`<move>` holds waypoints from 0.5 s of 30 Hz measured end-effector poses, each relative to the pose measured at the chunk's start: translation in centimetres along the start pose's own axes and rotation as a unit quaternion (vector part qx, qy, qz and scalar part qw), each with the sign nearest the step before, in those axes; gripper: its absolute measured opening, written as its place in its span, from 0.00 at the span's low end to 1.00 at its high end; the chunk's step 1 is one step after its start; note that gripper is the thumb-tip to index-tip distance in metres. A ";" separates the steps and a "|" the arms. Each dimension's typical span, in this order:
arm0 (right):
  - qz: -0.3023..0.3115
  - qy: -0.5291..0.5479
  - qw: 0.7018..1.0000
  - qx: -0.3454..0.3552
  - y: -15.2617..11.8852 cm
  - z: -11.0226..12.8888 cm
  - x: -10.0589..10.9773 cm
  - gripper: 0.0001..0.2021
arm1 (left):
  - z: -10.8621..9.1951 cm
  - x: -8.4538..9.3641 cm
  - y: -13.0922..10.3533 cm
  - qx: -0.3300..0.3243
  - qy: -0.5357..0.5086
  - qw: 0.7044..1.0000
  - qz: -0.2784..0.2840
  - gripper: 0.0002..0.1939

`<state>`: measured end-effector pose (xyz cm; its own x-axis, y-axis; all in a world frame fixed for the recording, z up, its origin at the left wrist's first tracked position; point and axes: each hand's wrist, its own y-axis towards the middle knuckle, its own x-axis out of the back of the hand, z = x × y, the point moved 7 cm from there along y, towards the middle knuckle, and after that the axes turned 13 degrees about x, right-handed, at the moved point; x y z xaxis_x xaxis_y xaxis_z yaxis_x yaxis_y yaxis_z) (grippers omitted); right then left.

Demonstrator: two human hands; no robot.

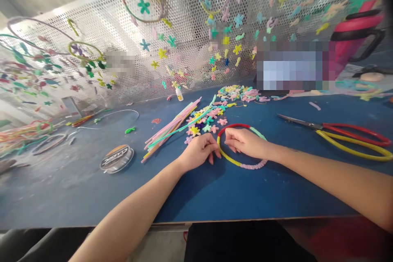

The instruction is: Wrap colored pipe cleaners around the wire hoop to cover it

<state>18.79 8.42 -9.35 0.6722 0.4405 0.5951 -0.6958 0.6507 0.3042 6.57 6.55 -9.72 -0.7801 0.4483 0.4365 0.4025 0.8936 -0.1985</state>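
A hoop wrapped in red, green, pink and yellow pipe cleaner (245, 164) lies flat on the blue table (233, 196). My left hand (199, 151) pinches the hoop's left, yellow side from outside. My right hand (247, 142) rests across the hoop and grips the same left edge from inside, fingertips almost meeting the left hand's. Both wrists lie on the table.
A bundle of pastel pipe cleaners (172, 127) and small fuzzy flowers (208, 118) lie just beyond the hands. Red-and-yellow scissors (346, 137) sit to the right, a spool of line (116, 158) to the left. A perforated panel (184, 49) with hanging hoops stands behind.
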 end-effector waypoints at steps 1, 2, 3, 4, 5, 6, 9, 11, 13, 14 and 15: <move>-0.001 -0.005 1.000 0.000 0.0 0.0 0.1 0.09 | 0.1 0.0 0.0 0.001 0.001 1.000 -0.002 0.07; -0.002 -0.005 1.000 -0.002 0.0 0.0 0.1 0.09 | 0.2 0.0 0.1 0.004 -0.002 1.000 -0.004 0.07; -0.003 -0.007 1.000 -0.003 0.0 0.0 0.2 0.08 | 0.3 0.1 0.1 0.007 -0.004 1.000 -0.007 0.07; -0.001 -0.013 1.000 -0.003 0.0 0.0 0.2 0.08 | 0.3 0.1 0.1 0.010 -0.004 1.000 -0.009 0.07; 0.006 -0.025 1.000 0.000 0.0 0.0 0.2 0.08 | 0.3 0.1 0.1 0.013 -0.002 1.000 -0.012 0.07; 0.015 -0.041 0.999 0.004 -0.1 0.0 0.2 0.08 | 0.3 0.1 0.0 0.015 0.002 1.000 -0.014 0.06; 0.030 -0.071 0.997 0.012 -0.1 0.1 0.2 0.08 | 0.2 0.1 -0.1 0.020 0.017 0.999 -0.019 0.06; 0.033 -0.076 0.996 0.013 -0.2 0.2 0.2 0.08 | 0.2 0.1 -0.2 0.024 0.019 0.999 -0.020 0.06; 0.038 -0.081 0.996 0.012 -0.2 0.3 0.2 0.08 | 0.2 0.1 -0.2 0.032 0.018 0.999 -0.020 0.05; 0.040 -0.083 0.996 0.011 -0.3 0.4 0.2 0.08 | 0.2 0.1 -0.2 0.039 0.018 0.999 -0.021 0.05; 0.040 -0.085 0.995 0.011 -0.3 0.5 0.2 0.09 | 0.3 0.1 -0.2 0.045 0.019 0.999 -0.023 0.05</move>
<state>19.04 8.05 -8.94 0.5632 0.3776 0.7350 -0.7521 0.6026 0.2667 6.25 6.40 -9.91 -0.7774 0.4073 0.4793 0.3206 0.9122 -0.2552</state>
